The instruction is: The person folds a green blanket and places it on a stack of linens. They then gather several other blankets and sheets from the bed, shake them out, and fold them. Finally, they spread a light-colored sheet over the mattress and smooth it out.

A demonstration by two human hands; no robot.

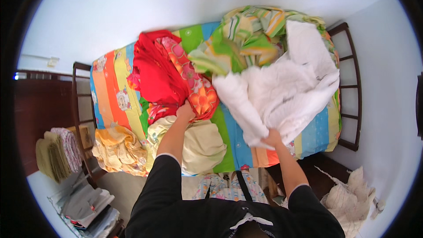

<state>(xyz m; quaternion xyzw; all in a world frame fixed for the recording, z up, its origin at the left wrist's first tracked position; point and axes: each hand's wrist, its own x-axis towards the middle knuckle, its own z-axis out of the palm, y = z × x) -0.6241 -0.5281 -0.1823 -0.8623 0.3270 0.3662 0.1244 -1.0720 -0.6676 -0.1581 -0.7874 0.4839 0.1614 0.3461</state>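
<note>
My left hand [186,111] grips the near end of a red floral fabric bundle [162,72], which lies bunched across the bed. In my right hand [273,138] is the near corner of a white quilt [281,92], spread in loose folds to the right. Just below my left hand lies a folded cream cloth [203,145], partly hidden by my forearm. A green and yellow striped cloth [244,43] is heaped behind the white quilt, against the wall. All of these rest on a colourful striped bedsheet [228,122] with cartoon prints.
A crumpled orange-yellow cloth [119,150] sits at the bed's near left corner. Dark bed-end frames stand left [76,96] and right [353,86]. Folded textiles [53,155] hang at left above stacked bags [87,205]. A woven sack [350,195] stands at lower right.
</note>
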